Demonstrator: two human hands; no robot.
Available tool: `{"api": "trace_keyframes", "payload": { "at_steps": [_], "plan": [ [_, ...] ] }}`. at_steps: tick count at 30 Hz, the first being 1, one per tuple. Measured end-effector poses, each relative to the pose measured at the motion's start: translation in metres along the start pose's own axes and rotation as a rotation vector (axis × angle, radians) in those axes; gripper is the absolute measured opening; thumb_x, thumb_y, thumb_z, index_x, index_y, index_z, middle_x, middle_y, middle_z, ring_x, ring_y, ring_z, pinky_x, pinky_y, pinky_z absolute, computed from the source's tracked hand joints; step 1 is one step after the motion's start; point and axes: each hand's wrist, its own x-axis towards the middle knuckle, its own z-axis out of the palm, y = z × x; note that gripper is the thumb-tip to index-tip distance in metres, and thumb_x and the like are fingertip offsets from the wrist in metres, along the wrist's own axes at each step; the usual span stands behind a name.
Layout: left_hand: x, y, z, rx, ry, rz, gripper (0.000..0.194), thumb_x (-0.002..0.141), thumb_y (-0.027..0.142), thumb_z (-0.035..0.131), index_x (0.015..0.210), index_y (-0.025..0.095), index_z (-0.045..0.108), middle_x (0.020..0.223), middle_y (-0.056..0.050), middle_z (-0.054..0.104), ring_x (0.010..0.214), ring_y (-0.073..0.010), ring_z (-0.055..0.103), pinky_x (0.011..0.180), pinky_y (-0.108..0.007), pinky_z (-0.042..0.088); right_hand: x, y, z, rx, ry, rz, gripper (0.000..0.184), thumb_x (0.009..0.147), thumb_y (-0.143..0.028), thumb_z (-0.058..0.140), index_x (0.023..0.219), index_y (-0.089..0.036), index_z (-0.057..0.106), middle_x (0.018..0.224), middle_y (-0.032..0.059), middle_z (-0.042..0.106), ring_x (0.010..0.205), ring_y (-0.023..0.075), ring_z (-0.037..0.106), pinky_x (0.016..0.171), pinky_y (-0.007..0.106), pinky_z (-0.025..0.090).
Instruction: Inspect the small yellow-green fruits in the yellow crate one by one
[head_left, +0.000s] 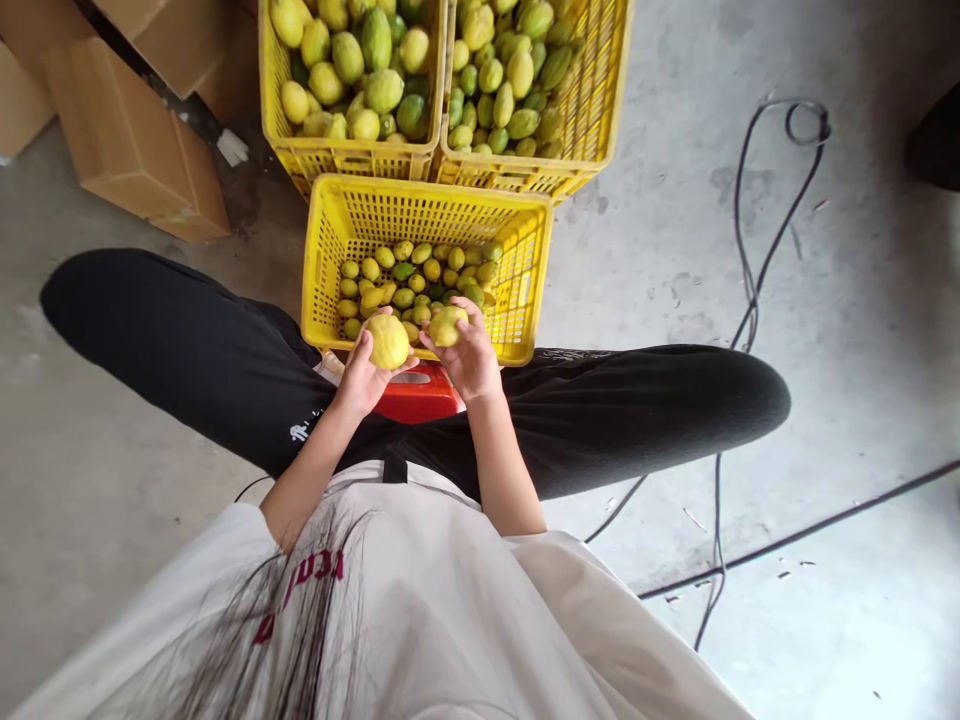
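Note:
My left hand (361,372) is closed round a large yellow fruit (388,340), held over the near rim of a yellow plastic crate (328,232). My right hand (472,352) grips a smaller yellow-green fruit (448,325) beside it. Both hands sit close together above my lap. The crate in front of me holds several small yellow-green fruits (409,275) on its bottom. A red stool (417,397) shows under me between my legs.
Two fuller yellow crates (300,150) (592,130) of green and yellow fruit stand behind the near one. Cardboard boxes (127,140) lie at the upper left. Black cables (742,300) run across the concrete floor on the right. My legs in black trousers spread to both sides.

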Motion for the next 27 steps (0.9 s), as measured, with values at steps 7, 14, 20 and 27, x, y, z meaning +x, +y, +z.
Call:
{"api": "trace_keyframes", "payload": {
  "at_steps": [7, 14, 20, 27],
  "plan": [
    [0.005, -0.009, -0.007, 0.085, -0.145, 0.090, 0.052, 0.074, 0.054, 0.102, 0.110, 0.026, 0.076, 0.116, -0.002, 0.079, 0.080, -0.0167, 0.079, 0.063, -0.024, 0.066, 0.001, 0.003, -0.001, 0.038, 0.125, 0.000, 0.037, 0.077, -0.039, 0.093, 0.094, -0.027, 0.062, 0.092, -0.0036, 0.067, 0.071, 0.0111, 0.064, 0.061, 0.022, 0.059],
    [0.004, -0.003, -0.001, 0.008, -0.012, 0.032, 0.044, 0.093, 0.061, 0.081, 0.115, 0.024, 0.074, 0.117, -0.009, 0.082, 0.113, -0.0300, 0.083, 0.090, -0.038, 0.071, 0.005, 0.002, -0.004, 0.086, 0.191, -0.027, 0.027, 0.086, -0.039, 0.086, 0.096, -0.027, 0.064, 0.091, -0.0026, 0.069, 0.079, 0.0135, 0.068, 0.066, 0.022, 0.060],
    [-0.004, 0.011, 0.008, -0.106, 0.065, 0.021, 0.029, 0.103, 0.044, 0.063, 0.118, 0.023, 0.076, 0.137, -0.013, 0.078, 0.150, -0.0383, 0.066, 0.110, -0.049, 0.065, 0.005, 0.002, -0.007, 0.166, 0.132, -0.007, 0.028, 0.084, -0.041, 0.080, 0.106, -0.028, 0.067, 0.109, 0.0038, 0.079, 0.113, 0.0278, 0.078, 0.097, 0.043, 0.068],
    [-0.004, 0.007, 0.001, -0.045, 0.006, 0.109, 0.030, 0.089, 0.044, 0.088, 0.111, 0.030, 0.074, 0.115, -0.002, 0.077, 0.109, -0.0242, 0.080, 0.083, -0.031, 0.068, 0.006, 0.008, -0.004, 0.010, 0.068, -0.081, 0.050, 0.072, -0.039, 0.098, 0.110, -0.034, 0.065, 0.099, -0.0035, 0.075, 0.085, 0.0167, 0.073, 0.070, 0.027, 0.061]
  ]
}}
